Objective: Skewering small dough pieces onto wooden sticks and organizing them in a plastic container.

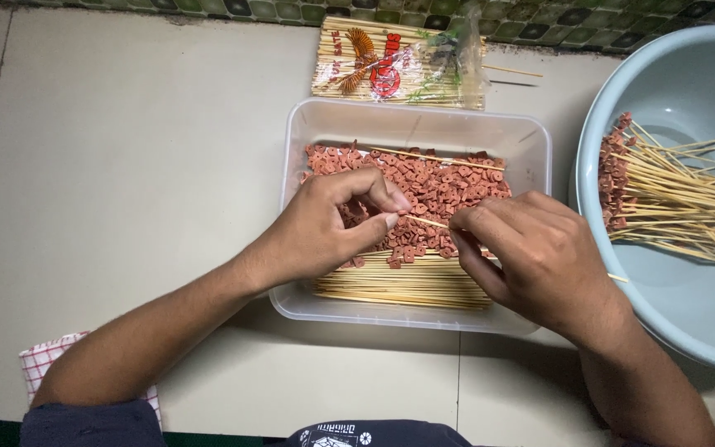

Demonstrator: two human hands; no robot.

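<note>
A clear plastic tub (308, 124) holds many small reddish-brown ring-shaped slices (440, 186) and a bundle of bare bamboo skewers (399, 288) along its near side. My left hand (328, 228) hovers over the tub, thumb and fingers pinched on a slice at the tip of a skewer. My right hand (531, 257) grips that thin bamboo skewer (429, 222), which points left toward the left fingertips; its other end pokes out by my wrist. Both hands meet above the tub's middle.
A pale blue basin (688, 314) at the right holds several skewers threaded with slices (672, 194). A plastic pack of bamboo skewers (399, 62) lies behind the tub. A red-checked cloth (47, 360) lies at the near left. Everything rests on a beige tiled counter (126, 165).
</note>
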